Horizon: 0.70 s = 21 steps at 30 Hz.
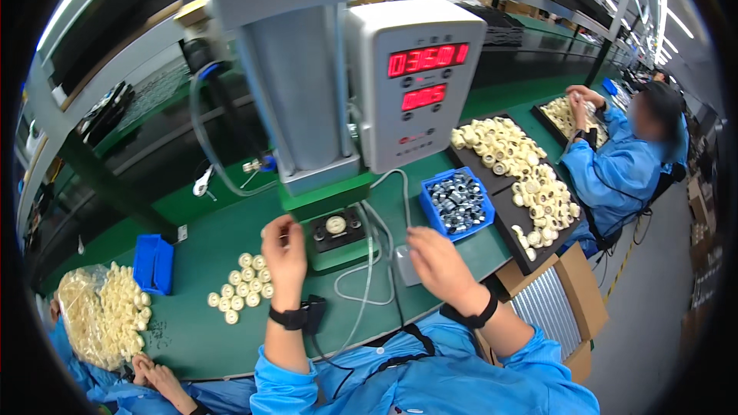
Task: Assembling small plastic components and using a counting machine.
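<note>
My left hand (285, 255) is at the left side of the green press base (338, 255), with its fingers curled in. Something small and dark shows between the fingers, too small to name. On the black fixture (355, 234) under the press head sits one round cream plastic part (336, 224). My right hand (443, 263) hovers by a small grey box (407, 265) with a cable, its fingers bent together; whether they hold anything is hidden. Past it stands a blue bin (489, 219) of small metal sleeves (459, 198). Several round cream parts (244, 288) lie left of my left hand.
A press column (296, 92) and a display box (419, 84) rise ahead. A black tray (507, 223) of cream parts is at right, above a carton (580, 292). At left are a blue bin (154, 264) and bagged parts (96, 315). Co-workers sit on both sides.
</note>
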{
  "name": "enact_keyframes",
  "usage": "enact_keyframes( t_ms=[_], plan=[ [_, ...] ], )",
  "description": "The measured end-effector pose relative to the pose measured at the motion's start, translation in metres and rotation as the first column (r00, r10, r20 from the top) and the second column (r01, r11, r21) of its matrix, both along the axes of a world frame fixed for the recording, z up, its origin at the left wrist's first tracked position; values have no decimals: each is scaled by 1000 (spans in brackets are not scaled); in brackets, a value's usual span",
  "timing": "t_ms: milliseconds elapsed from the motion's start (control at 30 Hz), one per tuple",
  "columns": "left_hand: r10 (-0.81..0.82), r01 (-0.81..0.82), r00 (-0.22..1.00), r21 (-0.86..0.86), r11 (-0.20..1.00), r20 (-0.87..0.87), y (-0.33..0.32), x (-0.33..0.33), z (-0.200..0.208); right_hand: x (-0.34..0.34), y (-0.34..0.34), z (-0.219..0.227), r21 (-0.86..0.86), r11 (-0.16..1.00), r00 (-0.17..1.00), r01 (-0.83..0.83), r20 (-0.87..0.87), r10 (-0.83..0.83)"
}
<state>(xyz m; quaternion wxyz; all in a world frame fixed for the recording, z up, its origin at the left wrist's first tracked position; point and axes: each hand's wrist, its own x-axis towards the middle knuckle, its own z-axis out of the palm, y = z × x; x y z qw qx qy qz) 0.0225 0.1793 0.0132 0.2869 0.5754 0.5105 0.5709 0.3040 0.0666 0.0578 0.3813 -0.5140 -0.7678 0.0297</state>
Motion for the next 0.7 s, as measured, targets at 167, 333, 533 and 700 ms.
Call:
enact_keyframes(
  t_ms=[167,333,533,700],
  plan=[
    [14,-10,988,-31,999,152,-14,-13,36,-3,-29,-16,-78,989,970,126,220,-106],
    [-41,53,990,-84,995,138,-52,-31,50,-2,-22,-22,-21,988,962,152,231,-143],
    [46,-35,991,-83,996,122,-124,-53,34,15,-22,-2,10,997,997,79,18,-80],
    [139,-101,974,-203,974,178,-176,-64,2,62,-5,9,111,935,942,336,-19,-336]
  ],
)
